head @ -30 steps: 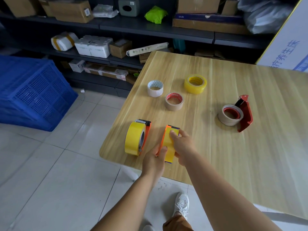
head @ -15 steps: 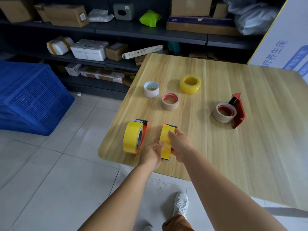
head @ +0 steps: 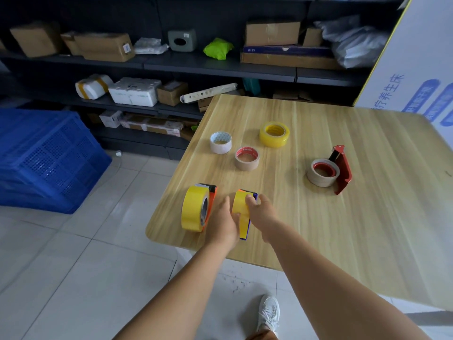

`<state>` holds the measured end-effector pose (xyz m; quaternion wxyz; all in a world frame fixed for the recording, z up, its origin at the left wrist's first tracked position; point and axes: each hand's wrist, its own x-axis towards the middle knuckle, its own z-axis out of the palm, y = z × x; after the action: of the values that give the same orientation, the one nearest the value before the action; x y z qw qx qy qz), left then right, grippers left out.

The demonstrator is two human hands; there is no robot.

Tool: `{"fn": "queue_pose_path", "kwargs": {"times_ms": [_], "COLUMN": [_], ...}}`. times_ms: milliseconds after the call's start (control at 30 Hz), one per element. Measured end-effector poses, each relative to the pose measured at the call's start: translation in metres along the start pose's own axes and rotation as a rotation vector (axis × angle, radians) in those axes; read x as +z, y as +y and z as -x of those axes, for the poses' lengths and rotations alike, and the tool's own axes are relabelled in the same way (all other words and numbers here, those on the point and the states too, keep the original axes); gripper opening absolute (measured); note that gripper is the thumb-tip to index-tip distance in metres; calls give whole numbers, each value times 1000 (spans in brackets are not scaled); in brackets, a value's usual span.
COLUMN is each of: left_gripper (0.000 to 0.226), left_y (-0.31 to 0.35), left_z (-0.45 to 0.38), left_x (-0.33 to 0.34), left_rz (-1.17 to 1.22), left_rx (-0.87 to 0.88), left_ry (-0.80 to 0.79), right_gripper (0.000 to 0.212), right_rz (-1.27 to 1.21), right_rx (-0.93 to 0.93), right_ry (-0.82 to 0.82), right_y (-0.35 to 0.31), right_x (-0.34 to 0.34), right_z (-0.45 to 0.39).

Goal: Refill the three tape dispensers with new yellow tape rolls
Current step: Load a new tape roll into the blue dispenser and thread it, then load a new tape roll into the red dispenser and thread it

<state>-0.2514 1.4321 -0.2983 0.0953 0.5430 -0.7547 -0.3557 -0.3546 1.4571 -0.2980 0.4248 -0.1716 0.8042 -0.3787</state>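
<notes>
both hands on yellow-taped dispenser

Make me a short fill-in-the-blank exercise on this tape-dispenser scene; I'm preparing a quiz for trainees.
1. Both hands, the left hand and the right hand, hold the ____ tape roll in the near dispenser.
2. The red dispenser lying on the table carries a roll with a ____ core.
3. The loose yellow roll lies ____ on the table.

Missing words: yellow; red; flat
</notes>
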Motion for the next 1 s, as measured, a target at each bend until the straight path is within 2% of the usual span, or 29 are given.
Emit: {"fn": "queue_pose_path", "kwargs": {"times_ms": [167, 333, 567, 833, 1000], "left_gripper": [62, 62, 63, 66, 65], "left_y": [16, 56, 103, 176, 204], "left_z": [-5, -15, -52, -106, -126], "left_x": [-5, 5, 47, 114, 144], "left_rz": [-310, -526, -578, -576, -584], "left_rx": [310, 425, 453, 422, 379], "left_ry": [23, -76, -128, -227, -300], "right_gripper": [62, 64, 66, 65, 71], "right_rz": [321, 599, 751, 863, 909], "right_rx": [-255, -412, -390, -371, -391], "right_ry": [47, 155, 218, 170, 75], "right_y": [3, 13, 17, 16, 16], "right_x": [-27, -64, -128, -214, -246], "right_z": [10, 1, -40, -112, -153]}}
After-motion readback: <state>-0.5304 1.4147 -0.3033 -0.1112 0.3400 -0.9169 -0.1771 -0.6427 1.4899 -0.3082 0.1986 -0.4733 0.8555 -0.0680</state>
